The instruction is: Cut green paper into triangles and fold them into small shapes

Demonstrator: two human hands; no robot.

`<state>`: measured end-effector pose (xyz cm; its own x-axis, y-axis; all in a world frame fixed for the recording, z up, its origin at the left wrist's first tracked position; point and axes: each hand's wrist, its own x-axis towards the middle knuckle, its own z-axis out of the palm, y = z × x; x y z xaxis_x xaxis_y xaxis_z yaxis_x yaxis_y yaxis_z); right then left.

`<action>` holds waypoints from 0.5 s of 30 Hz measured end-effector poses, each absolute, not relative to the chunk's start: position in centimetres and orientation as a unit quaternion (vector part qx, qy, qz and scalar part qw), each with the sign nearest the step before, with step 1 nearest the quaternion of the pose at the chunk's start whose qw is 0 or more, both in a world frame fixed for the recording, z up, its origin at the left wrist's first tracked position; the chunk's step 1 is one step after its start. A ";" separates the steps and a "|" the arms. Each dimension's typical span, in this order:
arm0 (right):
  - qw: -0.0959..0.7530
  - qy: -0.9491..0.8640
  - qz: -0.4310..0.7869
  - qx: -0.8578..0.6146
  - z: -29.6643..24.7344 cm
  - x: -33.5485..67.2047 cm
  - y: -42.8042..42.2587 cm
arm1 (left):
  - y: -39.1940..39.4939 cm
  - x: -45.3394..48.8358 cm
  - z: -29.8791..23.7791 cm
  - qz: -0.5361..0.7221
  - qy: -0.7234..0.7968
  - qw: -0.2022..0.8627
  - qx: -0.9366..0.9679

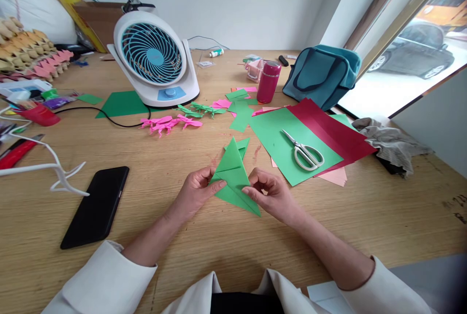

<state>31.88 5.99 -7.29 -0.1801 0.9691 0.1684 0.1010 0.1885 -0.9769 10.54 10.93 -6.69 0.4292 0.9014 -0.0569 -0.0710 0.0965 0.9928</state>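
Observation:
A folded piece of green paper (233, 177) with crease lines and a pointed top is held between both hands over the table. My left hand (199, 190) pinches its left edge, thumb on the front face. On the right edge, my right hand (272, 192) grips the paper between thumb and curled fingers. Just behind the paper's tip lies a smaller folded green piece (243, 147), partly hidden. Scissors with white handles (304, 151) rest on green sheets (270, 134) to the right of my right hand.
Folded pink paper figures (170, 124) and green ones (200, 108) lie before a white fan (153, 56). Farther right stand a red flask (269, 82) and a teal bag (323, 75). Red sheets (328, 126) lie below the bag. A black phone (97, 207) is at left.

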 end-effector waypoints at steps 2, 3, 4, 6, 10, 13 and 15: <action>0.466 -0.633 0.453 -0.420 -6.7 32.0 5.8 | 10.9 10.4 -6.7 0.401 0.368 0.625 0.559; 0.467 -0.636 0.455 -0.412 -6.4 32.1 5.8 | 10.9 10.3 -6.8 0.412 0.363 0.624 0.557; 0.470 -0.634 0.462 -0.405 -6.2 32.1 5.9 | 11.0 10.2 -6.9 0.422 0.356 0.626 0.551; 0.473 -0.614 0.488 -0.401 -6.0 32.3 6.0 | 11.2 10.1 -7.2 0.438 0.334 0.641 0.534; 0.431 -0.511 0.645 -0.371 -6.8 32.1 6.2 | 11.3 10.1 -7.3 0.454 0.302 0.661 0.516; 0.368 -0.419 0.772 -0.306 -7.4 31.4 6.0 | 11.1 10.2 -7.0 0.442 0.292 0.672 0.518; 0.339 -0.386 0.808 -0.288 -7.6 31.0 5.7 | 10.9 10.2 -6.8 0.428 0.282 0.680 0.524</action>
<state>30.98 5.72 -7.57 -0.6047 0.7700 -0.2034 -0.3264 -0.4726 -0.8186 10.17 10.90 -6.81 0.4740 0.8782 0.0646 -0.2867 0.0845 0.9543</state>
